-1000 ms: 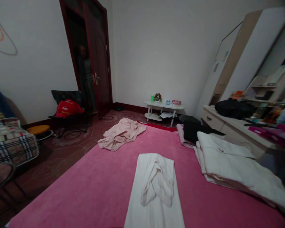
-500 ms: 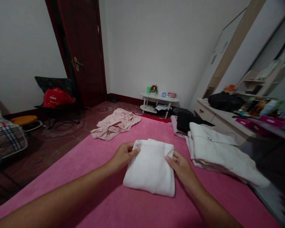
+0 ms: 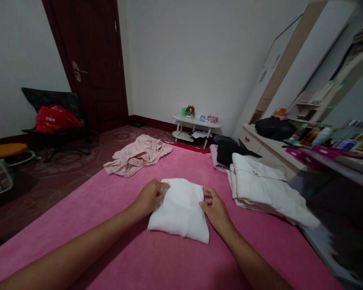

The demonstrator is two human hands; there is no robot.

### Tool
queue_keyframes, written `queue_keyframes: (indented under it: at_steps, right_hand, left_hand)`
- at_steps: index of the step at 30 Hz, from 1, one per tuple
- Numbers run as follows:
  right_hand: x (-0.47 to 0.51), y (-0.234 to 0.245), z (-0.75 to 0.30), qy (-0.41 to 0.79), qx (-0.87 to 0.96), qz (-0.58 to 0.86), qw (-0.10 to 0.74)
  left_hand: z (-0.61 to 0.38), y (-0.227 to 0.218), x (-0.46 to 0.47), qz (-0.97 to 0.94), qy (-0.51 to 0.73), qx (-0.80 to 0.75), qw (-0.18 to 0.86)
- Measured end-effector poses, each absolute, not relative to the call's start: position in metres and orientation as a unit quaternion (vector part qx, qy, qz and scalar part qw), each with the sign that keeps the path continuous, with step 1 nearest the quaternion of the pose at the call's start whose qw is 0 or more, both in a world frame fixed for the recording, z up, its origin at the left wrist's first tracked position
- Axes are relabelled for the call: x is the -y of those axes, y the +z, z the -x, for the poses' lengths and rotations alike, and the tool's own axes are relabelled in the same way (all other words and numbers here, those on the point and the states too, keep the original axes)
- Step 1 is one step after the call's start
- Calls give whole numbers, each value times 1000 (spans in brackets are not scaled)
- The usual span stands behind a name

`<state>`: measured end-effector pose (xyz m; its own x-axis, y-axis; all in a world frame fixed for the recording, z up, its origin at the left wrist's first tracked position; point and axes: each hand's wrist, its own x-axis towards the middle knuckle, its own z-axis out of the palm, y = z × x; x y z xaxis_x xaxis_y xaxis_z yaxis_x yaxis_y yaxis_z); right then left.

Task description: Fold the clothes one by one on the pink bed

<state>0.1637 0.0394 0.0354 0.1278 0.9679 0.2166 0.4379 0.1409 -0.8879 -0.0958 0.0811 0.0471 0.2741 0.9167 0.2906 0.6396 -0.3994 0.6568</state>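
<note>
White folded cloth bundle (image 3: 181,209) lies mid-bed on the pink fuzzy bedspread (image 3: 109,249); left hand (image 3: 149,197) and right hand (image 3: 213,207) pinch its far corners. Soft, light, floppy; best gripped at edges.

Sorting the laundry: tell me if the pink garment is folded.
No, the pink garment lies crumpled at the bed's far edge, unlike the folded white cloth.
</note>
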Motion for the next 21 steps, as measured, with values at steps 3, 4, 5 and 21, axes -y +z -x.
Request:
queue_keyframes:
  at_steps: [3, 4, 5, 21]
  right_hand:
    - [-38, 34, -156, 108, 680, 587, 426]
    - [-38, 34, -151, 83, 709, 564, 415]
    - [-39, 33, -145, 78, 736, 540, 402]
    - [-100, 22, -145, 86, 766, 576, 270]
  left_hand:
    - [86, 63, -67, -824, 319, -463, 71]
    - [79, 67, -61, -845, 317, -427, 57]
    - [72, 70, -56, -868, 305, -388, 59]
    - [63, 32, -110, -820, 194, -530, 90]
